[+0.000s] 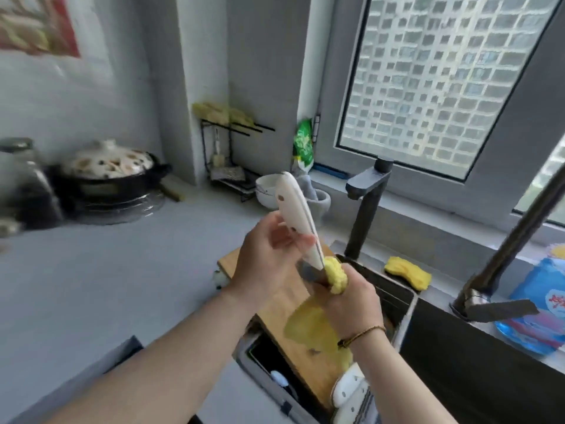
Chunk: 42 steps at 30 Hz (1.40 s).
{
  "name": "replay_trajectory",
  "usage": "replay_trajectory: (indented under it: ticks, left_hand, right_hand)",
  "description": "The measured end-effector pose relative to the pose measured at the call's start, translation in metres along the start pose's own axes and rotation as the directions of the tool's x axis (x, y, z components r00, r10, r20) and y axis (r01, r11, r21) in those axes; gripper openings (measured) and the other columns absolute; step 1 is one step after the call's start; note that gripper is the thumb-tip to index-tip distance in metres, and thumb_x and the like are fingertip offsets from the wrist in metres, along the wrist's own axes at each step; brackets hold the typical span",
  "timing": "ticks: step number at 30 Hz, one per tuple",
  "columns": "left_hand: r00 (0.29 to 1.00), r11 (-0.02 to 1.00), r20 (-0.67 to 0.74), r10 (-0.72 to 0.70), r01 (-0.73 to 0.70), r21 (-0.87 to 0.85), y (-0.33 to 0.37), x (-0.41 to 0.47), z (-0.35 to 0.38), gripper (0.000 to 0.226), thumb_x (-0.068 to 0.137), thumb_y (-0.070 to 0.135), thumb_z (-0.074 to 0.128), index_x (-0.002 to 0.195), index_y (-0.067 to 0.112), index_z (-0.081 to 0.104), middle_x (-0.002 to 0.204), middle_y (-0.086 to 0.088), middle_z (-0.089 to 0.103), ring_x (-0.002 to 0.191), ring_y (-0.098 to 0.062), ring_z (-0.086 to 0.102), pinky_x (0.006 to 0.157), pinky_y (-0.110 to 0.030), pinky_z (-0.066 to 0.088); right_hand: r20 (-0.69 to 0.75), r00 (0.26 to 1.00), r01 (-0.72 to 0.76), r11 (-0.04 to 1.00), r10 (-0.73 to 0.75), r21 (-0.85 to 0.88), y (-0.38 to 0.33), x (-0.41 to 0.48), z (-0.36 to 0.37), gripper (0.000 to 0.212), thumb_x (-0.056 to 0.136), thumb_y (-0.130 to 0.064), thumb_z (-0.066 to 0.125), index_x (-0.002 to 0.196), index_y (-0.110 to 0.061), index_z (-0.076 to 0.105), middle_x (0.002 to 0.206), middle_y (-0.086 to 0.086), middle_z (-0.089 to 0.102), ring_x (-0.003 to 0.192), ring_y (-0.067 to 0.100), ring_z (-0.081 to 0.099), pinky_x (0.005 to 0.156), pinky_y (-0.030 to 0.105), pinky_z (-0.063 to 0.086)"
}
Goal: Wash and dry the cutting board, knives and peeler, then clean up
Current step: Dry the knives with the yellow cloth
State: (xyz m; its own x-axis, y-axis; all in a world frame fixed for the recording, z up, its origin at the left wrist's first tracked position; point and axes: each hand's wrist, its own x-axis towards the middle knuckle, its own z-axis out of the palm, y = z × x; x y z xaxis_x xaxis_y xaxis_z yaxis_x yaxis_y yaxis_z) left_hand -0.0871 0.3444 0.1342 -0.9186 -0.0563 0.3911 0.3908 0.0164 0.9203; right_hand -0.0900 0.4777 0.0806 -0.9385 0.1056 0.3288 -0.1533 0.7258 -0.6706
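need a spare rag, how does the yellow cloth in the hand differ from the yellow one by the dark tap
The held yellow cloth is bunched round the blade of the white-handled knife, gripped by the right hand, its tail hanging over the wooden cutting board. The lying yellow cloth sits folded, untouched, on the ledge beside the dark tap. Both are yellow.

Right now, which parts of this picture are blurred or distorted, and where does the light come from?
Head view: motion blur smears the left side, so the lidded pot is soft; wide-angle distortion tilts the window; daylight enters there; the knife in the left hand is clearer.
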Motion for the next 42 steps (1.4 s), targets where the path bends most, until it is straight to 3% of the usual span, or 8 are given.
replay_trajectory:
  ticks: [6,9,12,15,18,28,37,42]
  left_hand:
    - [0.991,0.972,-0.132,0.03,0.002,0.236,0.023,0.004,-0.111,0.024,0.078,0.014,0.069,0.079,0.027,0.05,0.076,0.01,0.058,0.071,-0.002,0.059,0.068,-0.02,0.054]
    - [0.96,0.97,-0.28,0.0,0.068,0.232,0.031,0.008,-0.182,0.021,0.08,0.013,0.067,0.091,0.013,0.05,0.08,0.004,0.057,0.077,-0.014,0.06,0.065,-0.028,0.057]
    - [0.907,0.945,-0.421,0.024,0.117,0.305,0.037,0.005,-0.26,0.027,0.079,0.016,0.07,0.095,0.013,0.049,0.082,0.003,0.057,0.081,-0.018,0.061,0.067,-0.028,0.057]
    - [0.862,0.926,-0.504,0.057,0.144,0.35,0.045,0.001,-0.324,0.023,0.079,0.017,0.07,0.087,0.014,0.049,0.075,0.006,0.055,0.07,-0.013,0.06,0.057,-0.021,0.055]
    - [0.826,0.931,-0.562,0.038,0.175,0.319,0.046,0.002,-0.378,0.023,0.077,0.02,0.072,0.075,0.022,0.049,0.078,0.002,0.06,0.076,-0.025,0.064,0.066,-0.037,0.057]
    - [0.763,0.985,-0.646,-0.016,0.123,0.121,0.05,0.006,-0.483,0.015,0.084,0.009,0.063,0.075,0.017,0.054,0.073,0.002,0.058,0.046,0.002,0.06,0.049,-0.015,0.053]
    - [0.751,0.995,-0.658,-0.061,0.099,0.022,0.051,0.05,-0.535,0.006,0.09,0.008,0.053,0.088,0.011,0.057,0.091,-0.006,0.06,0.093,-0.023,0.059,0.078,-0.03,0.053]
    - [0.693,0.999,-0.721,0.013,0.013,0.03,0.049,0.095,-0.547,0.011,0.094,0.006,0.047,0.102,0.011,0.052,0.091,-0.005,0.058,0.091,-0.022,0.058,0.071,-0.026,0.054]
  right_hand:
    - [0.173,0.971,0.104,0.939,-0.167,0.327,-0.078,-0.002,0.079,0.03,0.079,-0.019,0.064,0.072,-0.036,0.041,0.072,-0.017,0.048,0.077,0.014,0.048,0.057,0.02,0.035]
    - [-0.043,0.96,0.269,0.868,-0.277,0.417,-0.115,-0.012,0.117,0.029,0.069,-0.033,0.056,0.093,-0.017,0.05,0.085,-0.005,0.049,0.081,0.015,0.048,0.06,0.018,0.034]
    - [-0.313,0.771,0.624,0.757,-0.555,0.194,-0.166,-0.022,0.162,0.041,0.059,-0.018,0.062,0.096,-0.01,0.048,0.097,0.006,0.05,0.075,0.012,0.05,0.047,0.018,0.039]
    - [-0.32,0.544,0.82,0.572,-0.776,0.009,-0.231,-0.03,0.21,0.057,0.043,-0.009,0.069,0.094,-0.019,0.046,0.103,0.003,0.042,0.068,0.023,0.057,0.045,0.022,0.042]
    - [-0.264,0.442,0.885,0.465,-0.858,-0.029,-0.28,-0.035,0.257,0.059,0.044,-0.011,0.077,0.094,-0.023,0.047,0.101,0.0,0.041,0.06,0.026,0.058,0.045,0.022,0.046]
    - [-0.05,0.392,0.919,0.39,-0.918,0.05,-0.326,-0.039,0.335,0.077,0.026,-0.008,0.082,0.093,-0.028,0.05,0.099,0.001,0.04,0.057,0.023,0.06,0.048,0.021,0.046]
    - [0.048,0.612,0.682,0.558,-0.789,0.473,-0.346,0.01,0.387,0.032,0.06,-0.023,0.059,0.091,-0.028,0.064,0.107,0.007,0.066,0.076,0.025,0.068,0.06,0.028,0.051]
    - [-0.072,0.611,0.749,0.547,-0.788,0.374,-0.381,0.032,0.42,0.035,0.048,-0.008,0.064,0.081,-0.015,0.072,0.09,0.005,0.071,0.066,0.026,0.068,0.051,0.03,0.053]
